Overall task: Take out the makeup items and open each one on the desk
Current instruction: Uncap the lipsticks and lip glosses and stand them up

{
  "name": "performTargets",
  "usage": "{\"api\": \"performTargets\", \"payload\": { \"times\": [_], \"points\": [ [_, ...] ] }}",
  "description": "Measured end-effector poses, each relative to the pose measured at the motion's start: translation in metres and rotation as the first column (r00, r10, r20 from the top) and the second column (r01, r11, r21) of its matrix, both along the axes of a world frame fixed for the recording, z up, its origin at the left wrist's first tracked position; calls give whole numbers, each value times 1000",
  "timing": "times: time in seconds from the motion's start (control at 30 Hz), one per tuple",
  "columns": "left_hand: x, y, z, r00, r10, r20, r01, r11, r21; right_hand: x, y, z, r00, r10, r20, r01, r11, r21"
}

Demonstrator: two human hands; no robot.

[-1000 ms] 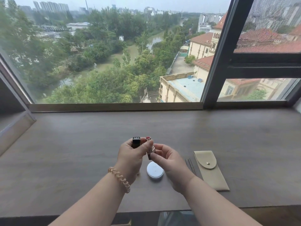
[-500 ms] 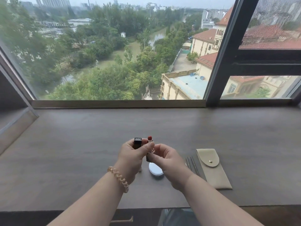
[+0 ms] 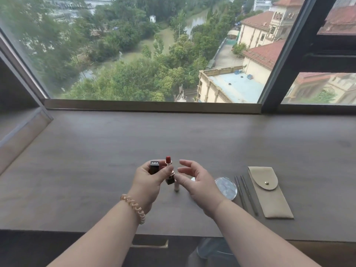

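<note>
My left hand (image 3: 149, 180) holds two things above the desk: a black lipstick cap (image 3: 154, 167) and, beside it, the upright lipstick (image 3: 169, 170) with its red bullet raised out of the tube. Just right of the lipstick, my right hand (image 3: 196, 181) hovers with its fingers spread and holds nothing. Behind the hands, a small pale tube (image 3: 176, 186) lies on the desk (image 3: 96, 151). A round compact (image 3: 227, 187) lies flat to the right of my right hand.
Two thin grey pencils (image 3: 244, 193) lie next to a beige snap pouch (image 3: 268, 191) at the right. A window frame (image 3: 150, 107) bounds the far edge of the desk. A drawer handle (image 3: 150, 245) shows below the front edge.
The red bullet has risen out of the tube. My right hand has let go of the lipstick and opened to its right. The view has tilted down.
</note>
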State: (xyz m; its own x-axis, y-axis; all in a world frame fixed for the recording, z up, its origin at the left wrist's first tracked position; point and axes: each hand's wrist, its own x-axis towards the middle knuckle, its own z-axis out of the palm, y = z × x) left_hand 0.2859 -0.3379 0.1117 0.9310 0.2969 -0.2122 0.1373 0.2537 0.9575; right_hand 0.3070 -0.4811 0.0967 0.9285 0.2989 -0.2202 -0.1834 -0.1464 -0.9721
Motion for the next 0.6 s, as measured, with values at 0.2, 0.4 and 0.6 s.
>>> {"api": "performTargets", "payload": {
  "times": [0.2, 0.4, 0.6],
  "points": [
    [14, 30, -55, 987, 126, -95, -113, 985, 130, 14, 6, -37, 964, -226, 137, 248, 953, -176],
    [26, 28, -104, 983, 52, -174, -12, 974, 226, 21, 11, -73, 914, -105, 391, 294, 837, -462],
    [29, 18, -127, 980, 43, -192, -7, 983, 185, 31, 20, -97, 894, 43, 445, 275, 733, -622]
  ]
}}
